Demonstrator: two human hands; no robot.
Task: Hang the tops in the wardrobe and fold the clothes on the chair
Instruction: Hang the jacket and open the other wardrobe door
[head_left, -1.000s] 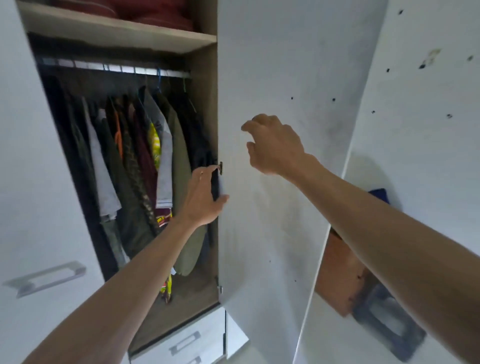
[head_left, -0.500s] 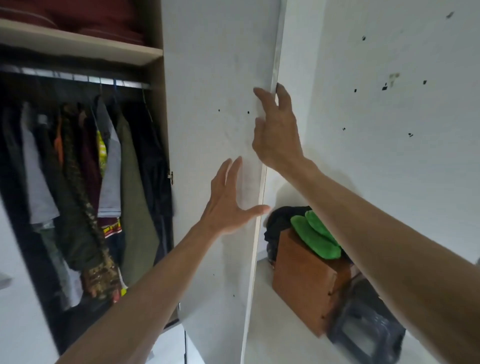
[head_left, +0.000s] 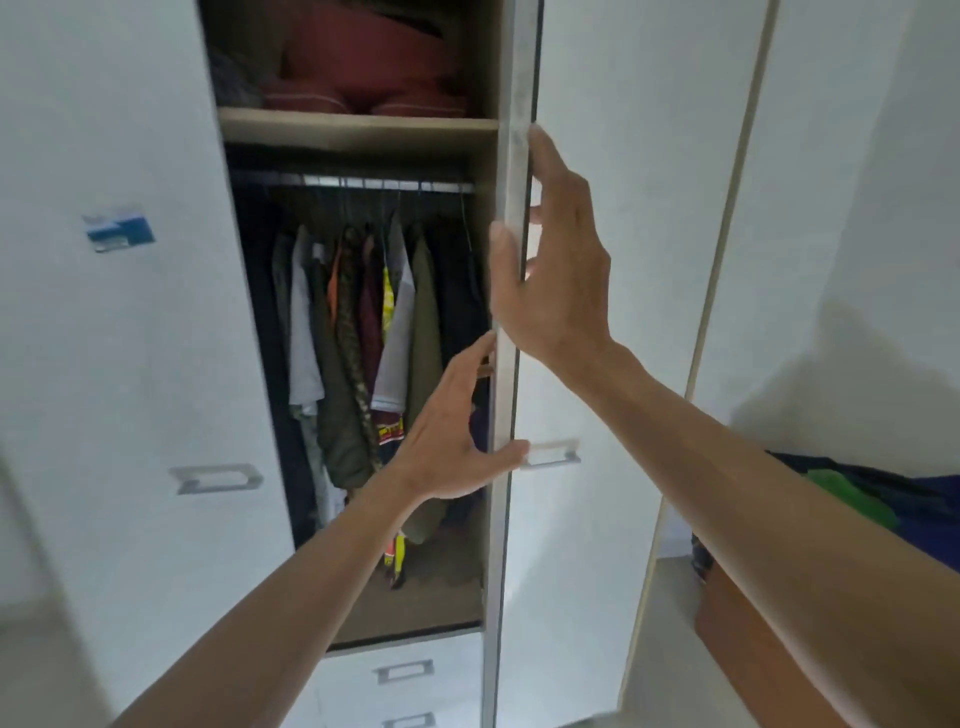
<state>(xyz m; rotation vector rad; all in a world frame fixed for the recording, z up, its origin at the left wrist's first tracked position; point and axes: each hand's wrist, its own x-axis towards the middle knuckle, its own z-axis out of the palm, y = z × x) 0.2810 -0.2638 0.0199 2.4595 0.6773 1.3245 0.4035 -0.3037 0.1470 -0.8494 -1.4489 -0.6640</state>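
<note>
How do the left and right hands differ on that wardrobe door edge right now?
The right hand sits higher on the door edge, thumb on the near side and fingers wrapped behind it. The left hand sits lower, beside the handle, fingers straight, thumb against the edge. Both touch the same edge; neither holds clothing.

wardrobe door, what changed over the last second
The door has swung towards closed and now shows edge-on. The right hand moved from its face to grip that edge; the left hand still touches it lower down. The hanging tops stayed put.
</note>
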